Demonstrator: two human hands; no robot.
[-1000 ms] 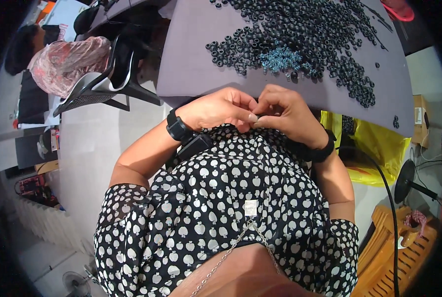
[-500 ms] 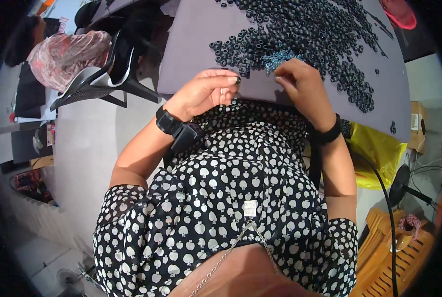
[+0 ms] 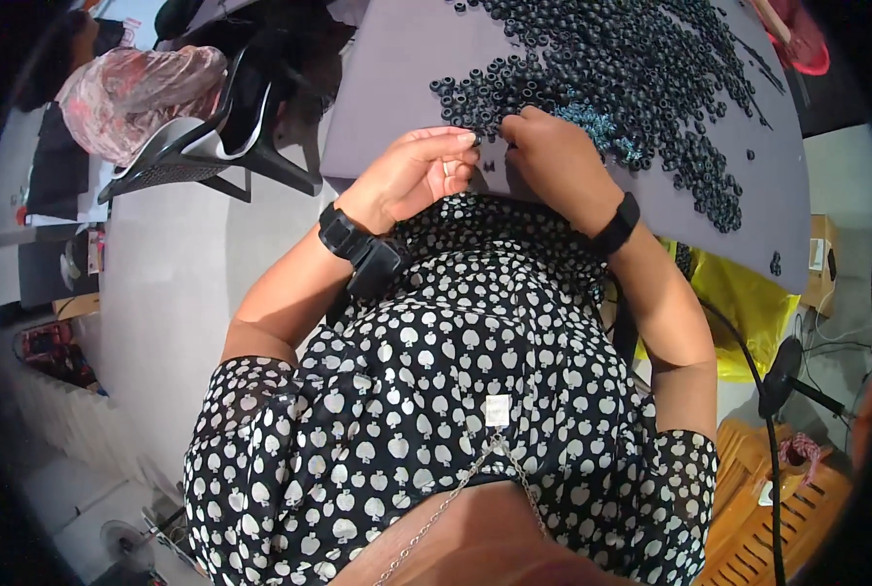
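My left hand (image 3: pixel 418 174) is held over the near edge of the grey table (image 3: pixel 382 93). Thumb and forefinger pinch a small black ring (image 3: pixel 475 141), which shows at the fingertips. Just to the right, my right hand (image 3: pixel 561 159) hovers with its fingers curled together close to the left fingertips; whatever it may grip is too small or hidden to name. Beyond both hands spreads a heap of small black rings (image 3: pixel 641 78). Small shiny blue pieces (image 3: pixel 588 121) lie among them, partly behind my right hand.
At the left stands a black and white chair (image 3: pixel 197 146) with a pinkish cloth bundle (image 3: pixel 141 98) by it. A yellow bag (image 3: pixel 739 313) hangs under the table's right side, near a black cable (image 3: pixel 763 391) and an orange slatted wooden piece (image 3: pixel 748 508).
My right hand has moved left, away from the blue pieces and towards my left fingertips. My left hand keeps its pinch on the ring. The view has shifted slightly.
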